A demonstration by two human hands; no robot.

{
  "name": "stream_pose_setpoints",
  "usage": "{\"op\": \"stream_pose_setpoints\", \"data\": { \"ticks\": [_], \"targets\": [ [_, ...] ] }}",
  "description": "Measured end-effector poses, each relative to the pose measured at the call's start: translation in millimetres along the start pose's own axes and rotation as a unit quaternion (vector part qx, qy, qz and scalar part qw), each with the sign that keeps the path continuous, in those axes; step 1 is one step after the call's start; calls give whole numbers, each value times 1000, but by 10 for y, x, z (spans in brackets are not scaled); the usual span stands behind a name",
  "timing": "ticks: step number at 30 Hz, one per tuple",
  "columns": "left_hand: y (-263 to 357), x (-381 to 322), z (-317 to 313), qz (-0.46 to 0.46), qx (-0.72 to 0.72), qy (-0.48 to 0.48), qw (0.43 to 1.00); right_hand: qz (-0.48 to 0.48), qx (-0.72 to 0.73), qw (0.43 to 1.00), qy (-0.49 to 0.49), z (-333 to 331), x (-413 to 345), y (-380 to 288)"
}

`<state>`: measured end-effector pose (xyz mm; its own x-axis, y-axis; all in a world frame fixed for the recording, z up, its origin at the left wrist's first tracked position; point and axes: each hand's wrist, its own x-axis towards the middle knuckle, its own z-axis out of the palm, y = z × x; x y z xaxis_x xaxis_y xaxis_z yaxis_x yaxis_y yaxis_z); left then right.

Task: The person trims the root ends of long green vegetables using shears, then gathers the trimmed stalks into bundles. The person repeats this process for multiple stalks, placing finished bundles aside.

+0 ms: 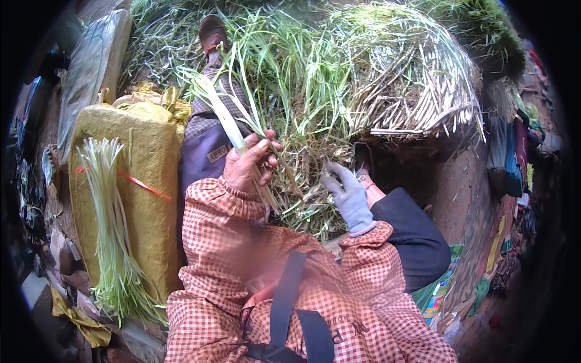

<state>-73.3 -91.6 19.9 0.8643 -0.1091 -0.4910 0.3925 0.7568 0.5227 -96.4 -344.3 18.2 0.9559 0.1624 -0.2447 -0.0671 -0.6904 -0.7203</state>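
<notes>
My bare left hand [249,165] is closed around a few leek-like stalks [227,125], pale at the shaft with green leaves fanning up and to the left. A thinner green shoot with a withered brown lower end [287,170] also passes through its fingers. The lower ends of the stalks come out below the palm. My right hand [348,195], in a grey glove, is just to the right, above loose leaf and root scraps [313,218]. Its fingertips meet brown debris there; whether they pinch any of it is unclear.
At left, a bundle of pale stalks [109,213] lies on a yellow woven sack [154,245] beside a red tie [143,183]. A large heap of uncleaned stalks [431,95] lies at the upper right. Loose greens [290,72] spread ahead, around my outstretched shoe [212,32].
</notes>
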Motion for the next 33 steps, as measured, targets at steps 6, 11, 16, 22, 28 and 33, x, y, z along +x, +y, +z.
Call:
{"op": "stream_pose_setpoints", "data": {
  "ticks": [6, 11, 16, 22, 28, 33],
  "targets": [
    [-359, -41, 145, -12, 80, 66, 995, 45, 241, 969, 23, 438, 142, -688],
    [-626, -93, 58, -24, 100, 80, 992, 214, 416, 882, 61, 480, 133, -726],
    [-680, -178, 149, -27, 68, 19, 997, 236, 494, 837, -14, 397, 213, -676],
    [-182, -226, 22, 18, 81, 217, 973, 99, 223, 960, 141, 274, 280, -531],
    [-184, 57, 54, -23, 77, 124, 989, -74, 2, 995, 73, 603, 46, -612],
    [134, 288, -193, 142, 87, 188, 968, 2, 3, 1000, -11, 515, -205, -333]
  ]
}}
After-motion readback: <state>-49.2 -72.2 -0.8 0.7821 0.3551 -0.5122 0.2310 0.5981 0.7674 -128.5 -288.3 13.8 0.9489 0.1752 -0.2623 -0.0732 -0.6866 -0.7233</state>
